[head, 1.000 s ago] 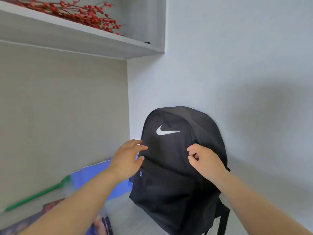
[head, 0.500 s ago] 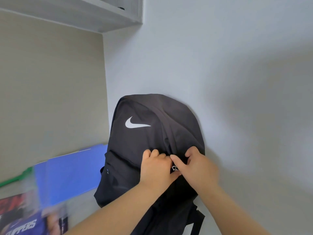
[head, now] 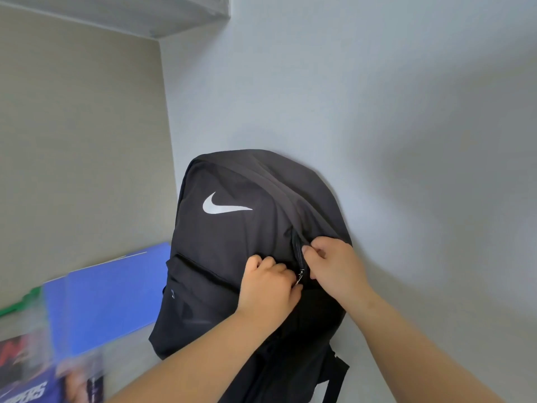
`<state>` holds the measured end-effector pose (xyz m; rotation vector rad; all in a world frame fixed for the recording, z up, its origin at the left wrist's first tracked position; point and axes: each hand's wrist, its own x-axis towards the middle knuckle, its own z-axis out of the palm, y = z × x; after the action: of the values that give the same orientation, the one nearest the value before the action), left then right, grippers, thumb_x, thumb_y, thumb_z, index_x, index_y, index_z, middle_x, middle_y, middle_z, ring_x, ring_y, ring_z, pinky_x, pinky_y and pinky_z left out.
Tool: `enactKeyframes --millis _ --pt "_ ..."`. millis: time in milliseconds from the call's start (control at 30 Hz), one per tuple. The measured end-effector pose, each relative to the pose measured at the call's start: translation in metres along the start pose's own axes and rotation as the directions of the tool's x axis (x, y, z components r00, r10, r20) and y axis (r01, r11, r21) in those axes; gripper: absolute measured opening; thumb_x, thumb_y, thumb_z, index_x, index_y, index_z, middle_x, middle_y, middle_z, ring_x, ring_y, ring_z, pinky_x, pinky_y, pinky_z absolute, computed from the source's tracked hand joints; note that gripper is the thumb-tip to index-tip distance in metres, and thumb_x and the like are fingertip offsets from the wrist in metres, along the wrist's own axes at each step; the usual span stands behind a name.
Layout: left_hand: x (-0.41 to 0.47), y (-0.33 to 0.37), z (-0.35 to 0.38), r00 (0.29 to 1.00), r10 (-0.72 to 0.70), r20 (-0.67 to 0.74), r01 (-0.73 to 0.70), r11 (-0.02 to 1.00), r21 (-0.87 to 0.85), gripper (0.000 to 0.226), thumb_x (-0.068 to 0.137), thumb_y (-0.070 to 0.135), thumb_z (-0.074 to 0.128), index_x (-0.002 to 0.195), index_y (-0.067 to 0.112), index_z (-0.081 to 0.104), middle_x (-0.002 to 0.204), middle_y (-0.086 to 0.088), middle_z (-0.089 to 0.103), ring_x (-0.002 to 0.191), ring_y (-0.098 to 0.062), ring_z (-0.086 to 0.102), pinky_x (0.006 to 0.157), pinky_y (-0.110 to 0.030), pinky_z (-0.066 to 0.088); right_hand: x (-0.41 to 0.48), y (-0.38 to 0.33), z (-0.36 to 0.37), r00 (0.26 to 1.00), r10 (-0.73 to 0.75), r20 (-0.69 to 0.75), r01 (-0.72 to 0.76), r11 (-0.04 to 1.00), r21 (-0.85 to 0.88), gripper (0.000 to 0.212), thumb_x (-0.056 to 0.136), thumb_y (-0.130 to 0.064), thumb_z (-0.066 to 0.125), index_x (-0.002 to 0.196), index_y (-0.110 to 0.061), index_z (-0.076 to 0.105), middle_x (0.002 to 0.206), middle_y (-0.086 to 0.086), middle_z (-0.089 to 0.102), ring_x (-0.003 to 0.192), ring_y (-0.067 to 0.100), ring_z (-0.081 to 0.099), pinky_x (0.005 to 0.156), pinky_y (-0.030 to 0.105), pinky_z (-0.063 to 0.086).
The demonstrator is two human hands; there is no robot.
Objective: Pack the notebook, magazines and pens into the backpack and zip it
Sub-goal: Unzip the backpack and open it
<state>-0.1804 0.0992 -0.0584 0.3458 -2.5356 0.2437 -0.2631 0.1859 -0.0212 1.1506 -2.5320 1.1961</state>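
A black backpack with a white swoosh stands upright against the grey wall. Its main zip runs over the right side. My left hand pinches the metal zip pull. Just right of the zip track, my right hand grips the backpack fabric. A short stretch of zip above the pull looks parted. A blue notebook leans left of the bag. Magazines lie at the lower left, blurred. I see no pens.
A green stick-like object pokes out behind the notebook at the far left. A grey shelf juts from the wall overhead. The beige wall meets the grey wall in a corner just left of the backpack.
Both hands moved from the bag's front to the zip on its right side and took hold there. The view dropped, so the shelf with red berries left the frame.
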Motion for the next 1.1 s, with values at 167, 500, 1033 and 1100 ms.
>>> enactKeyframes --millis 167,500,1033,1100 --pt "0.007 -0.018 -0.02 0.995 0.044 -0.091 -0.048 0.998 -0.045 0.015 0.064 0.039 0.068 0.051 0.03 0.068 0.046 0.013 0.064 0.045 -0.004 0.058 0.052 -0.015 0.044 -0.003 0.007 0.001 0.999 -0.032 0.017 0.032 0.998 0.051 0.03 0.086 -0.029 0.051 0.058 -0.03 0.042 0.061 -0.007 0.059 0.062 0.014 0.059 0.062 0.034 0.049" --pt "0.011 -0.019 -0.055 0.971 0.029 -0.237 -0.055 0.993 -0.105 0.027 0.078 0.031 0.051 0.061 0.027 0.072 0.055 0.009 0.069 0.052 -0.012 0.062 0.063 -0.027 0.034 -0.014 0.009 0.022 0.986 -0.163 -0.035 0.149 0.953 -0.262 0.026 0.083 -0.045 0.054 0.081 -0.022 0.042 0.059 -0.016 0.031 0.052 0.003 0.033 0.046 0.013 0.019" --pt "0.044 -0.052 -0.11 0.893 -0.193 -0.406 0.025 0.923 -0.384 0.018 0.077 0.025 0.057 0.072 0.018 0.073 0.069 0.001 0.073 0.06 -0.009 0.049 0.074 -0.03 0.034 -0.006 -0.048 -0.008 0.945 -0.273 -0.181 0.235 0.949 -0.21 0.036 0.07 -0.066 0.034 0.08 -0.032 0.031 0.055 -0.018 0.037 0.048 -0.002 0.037 0.045 0.015 0.023" --pt "0.044 -0.057 -0.113 0.891 -0.198 -0.409 0.024 0.919 -0.393 0.016 0.079 0.023 0.06 0.072 0.016 0.072 0.069 -0.001 0.073 0.06 -0.011 0.051 0.074 -0.03 0.036 0.006 -0.066 -0.015 0.933 -0.303 -0.193 0.224 0.911 -0.347 0.035 0.081 -0.06 0.033 0.075 -0.025 0.032 0.05 -0.011 0.034 0.044 0.006 0.033 0.041 0.019 0.018"
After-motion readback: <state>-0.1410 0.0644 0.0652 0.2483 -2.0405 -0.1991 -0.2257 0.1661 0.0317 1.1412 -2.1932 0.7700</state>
